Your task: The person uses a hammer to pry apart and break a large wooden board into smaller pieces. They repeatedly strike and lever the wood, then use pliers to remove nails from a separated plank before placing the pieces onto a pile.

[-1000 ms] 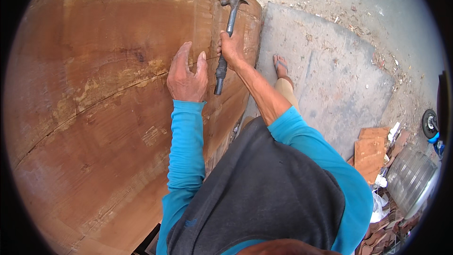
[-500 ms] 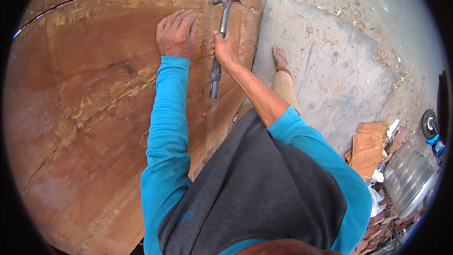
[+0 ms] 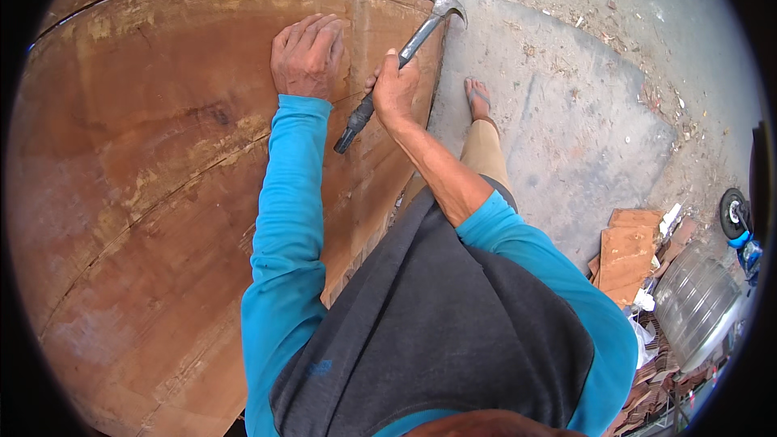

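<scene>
My right hand [image 3: 394, 93] is wrapped round the handle of a claw hammer [image 3: 418, 39]. The hammer's metal head points up and to the right, past the edge of the wooden boards, and its dark, wrapped grip end sticks out below my fist. To the left, my left hand [image 3: 306, 58] rests on the reddish-brown boards [image 3: 154, 154], its fingers curled and drawn together. Its fingertips are hidden under the hand, so whatever they pinch cannot be made out. A gap separates the two hands, and the hammer does not touch the left one.
Long seams run across the boards, whose right edge borders a grey sheet [image 3: 558, 137] on the ground. My sandalled foot [image 3: 479, 97] stands on that sheet. At the lower right lie wooden pieces [image 3: 627, 257], a ribbed metal drum [image 3: 698, 303] and a small wheel [image 3: 733, 212].
The hammer has tilted clockwise, its head swinging right and its grip end left. My right hand has shifted slightly right, while the left hand stays nearly in place.
</scene>
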Demonstrator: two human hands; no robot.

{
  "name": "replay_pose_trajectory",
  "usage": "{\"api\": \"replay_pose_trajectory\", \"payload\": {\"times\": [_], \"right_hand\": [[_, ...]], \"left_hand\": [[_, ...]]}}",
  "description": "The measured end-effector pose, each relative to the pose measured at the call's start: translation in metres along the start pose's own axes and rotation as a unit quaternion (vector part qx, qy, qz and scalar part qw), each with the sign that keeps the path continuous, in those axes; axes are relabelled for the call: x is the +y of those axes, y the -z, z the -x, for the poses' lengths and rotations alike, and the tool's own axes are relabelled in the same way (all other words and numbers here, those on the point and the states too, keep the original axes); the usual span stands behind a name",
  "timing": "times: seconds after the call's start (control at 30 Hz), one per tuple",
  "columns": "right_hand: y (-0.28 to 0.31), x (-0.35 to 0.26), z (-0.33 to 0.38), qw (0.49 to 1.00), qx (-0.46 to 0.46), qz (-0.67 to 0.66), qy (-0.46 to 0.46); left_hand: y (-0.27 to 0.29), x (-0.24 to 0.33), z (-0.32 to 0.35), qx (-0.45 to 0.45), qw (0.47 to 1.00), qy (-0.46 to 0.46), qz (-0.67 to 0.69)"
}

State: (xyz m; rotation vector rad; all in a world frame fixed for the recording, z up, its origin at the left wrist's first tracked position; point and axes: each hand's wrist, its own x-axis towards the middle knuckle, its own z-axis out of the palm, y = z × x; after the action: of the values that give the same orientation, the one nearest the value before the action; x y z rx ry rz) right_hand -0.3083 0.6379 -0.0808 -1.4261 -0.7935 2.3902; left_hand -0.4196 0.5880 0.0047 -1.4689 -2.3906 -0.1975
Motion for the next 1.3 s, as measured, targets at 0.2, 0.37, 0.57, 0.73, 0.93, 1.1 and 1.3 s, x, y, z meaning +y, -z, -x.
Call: {"api": "replay_pose_trajectory", "payload": {"times": [0.2, 0.37, 0.57, 0.73, 0.93, 1.1, 1.3], "right_hand": [[0.005, -0.003, -0.004, 1.000, -0.014, 0.024, -0.011], [-0.003, -0.001, -0.004, 0.998, -0.046, 0.028, -0.007], [-0.009, 0.001, 0.010, 0.998, 0.027, -0.045, 0.033], [-0.001, -0.005, 0.000, 0.995, -0.089, 0.017, -0.040], [-0.009, 0.005, 0.002, 0.998, -0.060, -0.019, -0.030], [-0.009, 0.008, 0.004, 0.999, 0.001, -0.049, 0.005], [0.003, 0.015, -0.005, 0.997, -0.074, 0.016, -0.030]], "left_hand": [[-0.004, -0.005, 0.001, 0.000, 1.000, -0.005, -0.003], [0.000, 0.001, -0.001, -0.003, 1.000, -0.007, -0.009], [-0.005, 0.000, -0.002, 0.001, 1.000, -0.010, 0.009], [-0.003, 0.002, 0.006, -0.010, 1.000, -0.005, 0.013], [-0.003, 0.000, 0.003, -0.006, 1.000, -0.006, 0.020], [-0.007, -0.002, 0.006, 0.003, 0.999, -0.015, 0.038], [-0.003, 0.006, 0.003, -0.005, 0.999, -0.009, 0.038]]}}
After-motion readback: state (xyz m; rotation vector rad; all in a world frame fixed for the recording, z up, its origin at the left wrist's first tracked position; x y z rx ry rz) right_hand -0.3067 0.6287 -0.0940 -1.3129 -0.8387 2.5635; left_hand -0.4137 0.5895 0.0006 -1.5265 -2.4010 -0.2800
